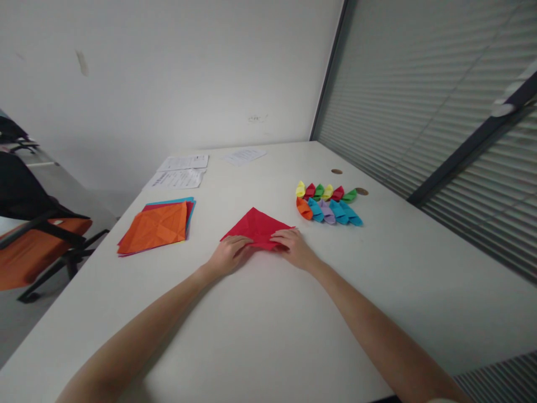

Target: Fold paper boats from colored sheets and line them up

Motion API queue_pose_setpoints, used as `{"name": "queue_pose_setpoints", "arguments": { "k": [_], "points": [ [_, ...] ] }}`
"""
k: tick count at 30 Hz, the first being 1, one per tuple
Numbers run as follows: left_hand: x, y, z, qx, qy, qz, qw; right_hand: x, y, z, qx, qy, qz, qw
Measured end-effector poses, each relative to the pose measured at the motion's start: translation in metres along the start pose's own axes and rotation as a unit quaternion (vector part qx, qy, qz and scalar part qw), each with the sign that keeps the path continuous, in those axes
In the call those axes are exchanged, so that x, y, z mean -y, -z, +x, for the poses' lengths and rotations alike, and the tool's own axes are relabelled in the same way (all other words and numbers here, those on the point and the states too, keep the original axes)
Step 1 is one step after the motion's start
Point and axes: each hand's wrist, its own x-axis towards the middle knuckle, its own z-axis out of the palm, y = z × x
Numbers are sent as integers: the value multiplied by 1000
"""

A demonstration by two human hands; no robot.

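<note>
A red sheet of folding paper (255,224) lies on the white table in front of me, one corner pointing away and its near edge folded over. My left hand (231,253) grips the near left part of that edge, fingers curled over the paper. On the near right part, my right hand (295,247) holds the same sheet, its fingers bent on top. Both thumbs are mostly hidden. To the left sits a stack of coloured paper squares (157,226), orange on top. Two rows of small folded paper pieces (327,211) in several colours stand to the right.
Printed sheets (178,178) lie at the back left of the table (260,330), with another printed page (245,156) by the wall. Two round holes (361,191) pierce the right side. A window blind (419,101) borders the right edge; an orange chair (42,240) stands left.
</note>
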Motion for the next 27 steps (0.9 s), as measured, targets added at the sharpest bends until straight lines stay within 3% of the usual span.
{"name": "queue_pose_setpoints", "arguments": {
  "k": [3, 7, 13, 19, 22, 27],
  "points": [
    [-1, 0, -1, -12, 8, 16, 1000, -4, -2, 0, -4, -18, 5, 1000],
    [9, -1, 1, -75, 81, 22, 994, -4, 0, 0, -39, -42, 6, 998],
    [30, -4, 3, -137, 198, -112, 964, -15, 2, 0, -59, -104, -39, 992],
    [31, -1, 2, -212, 228, -169, 935, -27, 0, 1, -118, -133, 17, 984],
    [31, 2, 3, -237, 255, -249, 904, -25, 1, 2, -160, -122, 44, 978],
    [32, 6, 5, -258, 322, -442, 797, -23, 3, 3, -216, -129, 66, 966]
  ]
}}
